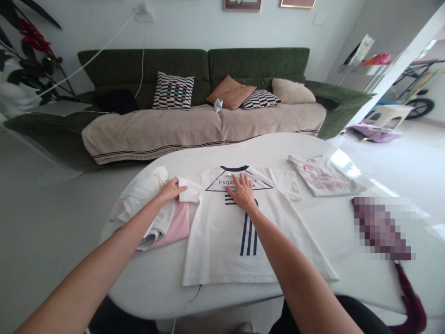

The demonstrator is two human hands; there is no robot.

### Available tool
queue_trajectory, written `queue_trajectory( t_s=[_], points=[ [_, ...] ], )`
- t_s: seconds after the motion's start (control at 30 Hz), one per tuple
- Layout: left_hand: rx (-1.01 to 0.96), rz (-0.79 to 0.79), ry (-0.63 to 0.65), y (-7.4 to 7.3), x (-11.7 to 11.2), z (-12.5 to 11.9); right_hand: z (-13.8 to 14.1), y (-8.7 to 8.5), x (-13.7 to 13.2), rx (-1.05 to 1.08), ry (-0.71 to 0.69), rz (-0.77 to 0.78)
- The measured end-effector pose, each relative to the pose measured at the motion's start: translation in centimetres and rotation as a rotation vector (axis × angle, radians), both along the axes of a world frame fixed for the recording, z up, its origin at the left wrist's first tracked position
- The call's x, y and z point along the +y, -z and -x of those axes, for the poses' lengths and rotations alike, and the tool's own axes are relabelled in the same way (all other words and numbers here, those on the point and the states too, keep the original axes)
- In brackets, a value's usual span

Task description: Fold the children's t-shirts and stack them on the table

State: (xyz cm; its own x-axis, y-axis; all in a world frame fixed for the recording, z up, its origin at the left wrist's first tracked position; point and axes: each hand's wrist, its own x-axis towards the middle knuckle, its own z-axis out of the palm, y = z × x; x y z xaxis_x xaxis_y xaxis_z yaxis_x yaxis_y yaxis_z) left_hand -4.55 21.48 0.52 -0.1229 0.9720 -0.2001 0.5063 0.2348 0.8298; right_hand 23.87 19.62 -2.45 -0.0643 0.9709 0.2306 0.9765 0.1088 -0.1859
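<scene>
A white T-shirt (222, 250) with a dark collar, printed letters and navy stripes lies spread flat, collar away from me. My left hand (171, 191) pinches the end of its left sleeve between thumb and fingers. On the upper chest print, my right hand (242, 191) rests flat with its fingers spread. Close beside my left hand is a heap of white clothes (139, 195), with a pink cloth (179, 220) partly under it. The parts of the print beneath my right hand are hidden.
The clothes lie on a white table (149, 297) with rounded edges. A folded light top (325, 176) with pink print lies at the far right, and a purple, partly pixelated item (382, 227) nearer me. Behind the table stands a green sofa (181, 60) with cushions.
</scene>
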Motion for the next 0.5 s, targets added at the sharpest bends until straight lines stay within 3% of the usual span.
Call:
queue_trajectory(
  t_s=[0.13,0.27,0.43,0.5],
  points=[
    [-0.192,0.037,-0.047,-0.5,-0.6,-0.6,0.9,-2.4,-1.0,-0.050,-0.226,-0.126],
    [-0.297,0.049,-0.093,-0.9,-0.6,-0.9,4.1,-4.5,-4.6,-0.015,-0.390,-0.049],
    [-0.372,0.073,-0.138,-1.2,-0.6,-0.8,7.3,-2.9,-11.2,0.065,-0.505,0.120],
    [-0.400,0.082,-0.153,-1.4,-0.5,-0.8,7.7,-2.6,-13.1,0.072,-0.464,0.160]
  ],
)
